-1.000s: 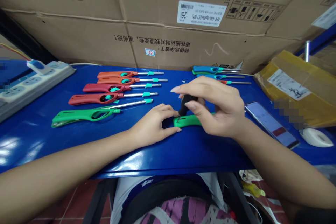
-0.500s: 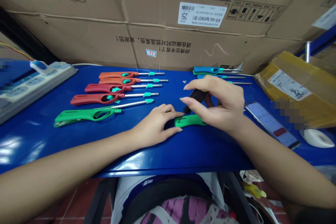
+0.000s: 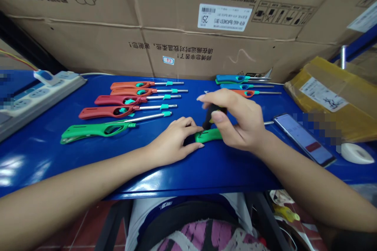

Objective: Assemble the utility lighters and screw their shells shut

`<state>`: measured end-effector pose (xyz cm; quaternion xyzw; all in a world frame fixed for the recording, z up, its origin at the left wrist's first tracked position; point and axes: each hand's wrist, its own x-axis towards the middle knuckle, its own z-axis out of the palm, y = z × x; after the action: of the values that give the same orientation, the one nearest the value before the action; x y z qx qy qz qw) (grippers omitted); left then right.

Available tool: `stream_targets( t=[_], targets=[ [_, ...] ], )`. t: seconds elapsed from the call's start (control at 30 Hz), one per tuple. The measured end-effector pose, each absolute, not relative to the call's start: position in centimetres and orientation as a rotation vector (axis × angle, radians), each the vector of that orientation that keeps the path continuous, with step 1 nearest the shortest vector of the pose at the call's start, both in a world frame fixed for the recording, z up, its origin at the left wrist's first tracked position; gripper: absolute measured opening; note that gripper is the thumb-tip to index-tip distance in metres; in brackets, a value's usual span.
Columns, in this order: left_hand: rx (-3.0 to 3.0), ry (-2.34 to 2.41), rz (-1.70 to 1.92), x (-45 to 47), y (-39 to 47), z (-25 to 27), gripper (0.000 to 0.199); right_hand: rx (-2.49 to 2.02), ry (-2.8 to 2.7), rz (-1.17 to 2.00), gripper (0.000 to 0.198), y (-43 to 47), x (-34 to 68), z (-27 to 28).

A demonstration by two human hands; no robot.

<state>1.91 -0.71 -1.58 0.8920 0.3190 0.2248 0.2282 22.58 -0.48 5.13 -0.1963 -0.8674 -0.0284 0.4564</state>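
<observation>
A green long-nosed lighter (image 3: pixel 207 135) lies on the blue table, its butt end between the thumb and index finger of my left hand (image 3: pixel 175 141). That hand is closed on the lighter and rests on the tabletop. My right hand (image 3: pixel 243 121) grips a black screwdriver (image 3: pixel 209 117) with a yellowish patch on its handle. The screwdriver points down at the handle's butt, close to the left fingertip; its tip is too small to make out. My right hand hides the lighter's middle, and a bit of its metal tube shows beyond.
To the left lie another green lighter (image 3: pixel 88 131), red lighters (image 3: pixel 110 111) and orange lighters (image 3: pixel 129 85). More lighters (image 3: pixel 232 79) lie at the back right. A phone (image 3: pixel 304 139), a white mouse-shaped object (image 3: pixel 356 153), a yellow-taped parcel (image 3: pixel 330 102), a power strip (image 3: pixel 38 94) and a large carton (image 3: pixel 176 39) surround them.
My right hand has shifted slightly left and its grip on the screwdriver has turned, with the tool now more upright. An orange lighter behind it shows more. My left hand stays put.
</observation>
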Motion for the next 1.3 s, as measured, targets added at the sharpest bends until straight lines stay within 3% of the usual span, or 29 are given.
stream_targets(
  t=[0.13, 0.23, 0.33, 0.5, 0.7, 0.8, 0.9, 1.0, 1.13, 1.3],
  targets=[
    [2.452, 0.875, 0.63, 1.9, -0.7, -1.7, 0.029, -0.52, -2.171, 0.154, 0.037, -0.6, 22.5, 4.8],
    [2.467, 0.879, 0.639, 1.9, -0.7, -1.8, 0.032, -0.465, -2.086, -0.006, 0.021, -0.4, 22.4, 4.6],
    [2.47, 0.875, 0.633, 1.8, -0.7, -1.8, 0.033, -0.424, -2.072, -0.161, 0.017, -0.5, 22.3, 4.7],
    [2.467, 0.869, 0.648, 1.8, -0.7, -1.9, 0.033, -0.462, -2.165, 0.013, 0.038, -1.3, 22.3, 5.4],
    [2.469, 0.888, 0.651, 1.9, -0.7, -1.8, 0.033, -0.561, -2.02, -0.176, 0.014, -1.1, 22.3, 5.4],
    [2.463, 0.888, 0.645, 2.0, -0.7, -1.7, 0.034, -0.563, -2.073, -0.183, 0.025, -0.9, 22.6, 5.3],
    [2.457, 0.892, 0.649, 2.0, -0.7, -1.8, 0.034, -0.536, -2.197, 0.019, 0.04, -0.8, 22.7, 5.3],
    [2.464, 0.901, 0.647, 2.0, -0.7, -1.8, 0.031, -0.492, -2.188, 0.098, 0.035, -0.8, 22.5, 5.2],
    [2.474, 0.904, 0.653, 2.0, -0.7, -1.7, 0.034, -0.519, -2.104, -0.122, 0.017, -0.4, 22.7, 5.1],
    [2.455, 0.898, 0.65, 2.1, -0.6, -1.7, 0.037, -0.483, -2.206, 0.046, 0.034, -0.1, 23.2, 5.4]
  ],
)
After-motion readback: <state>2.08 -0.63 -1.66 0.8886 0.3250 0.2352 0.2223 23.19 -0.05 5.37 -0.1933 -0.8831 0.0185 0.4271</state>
